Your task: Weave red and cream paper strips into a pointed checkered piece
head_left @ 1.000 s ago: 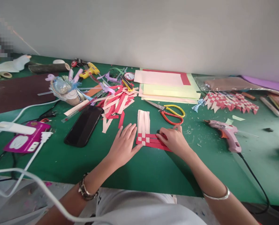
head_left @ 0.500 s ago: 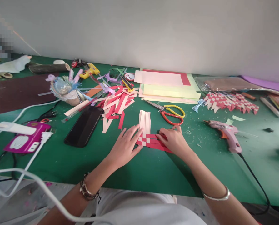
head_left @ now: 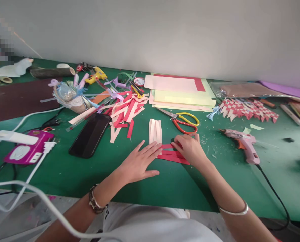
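A clear plastic bag at the back right of the surface contains brown material; at left, a small bowl-shaped vessel holds something translucent, not identifiable, with blue fibres at its rim. The left hand lies palm down, fingers spread and grasping nothing, over the crossing of pale strips and red strips, centrally before the person. The right hand has curled fingers pinching the upper red strip.
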